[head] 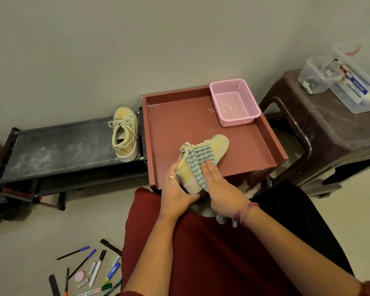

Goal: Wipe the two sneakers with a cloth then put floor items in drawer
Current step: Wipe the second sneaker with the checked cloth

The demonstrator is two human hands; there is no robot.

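My left hand [176, 192] grips the heel of a beige sneaker [217, 144] held over the front of an open reddish-brown drawer [273, 144]. My right hand [219, 192] presses a grey-and-white checked cloth [198, 160] flat against the sneaker's side. The second beige sneaker [124, 133] stands upright on a low black shoe rack [58, 146] to the left. Pens, markers, an eraser and a pink round item [88, 272] lie scattered on the floor at lower left.
A pink mesh basket [234, 103] sits in the drawer's back right corner. A dark brown plastic stool [329, 129] at right carries clear plastic boxes [338, 77]. My lap in red and black cloth fills the lower middle. A grey wall lies behind.
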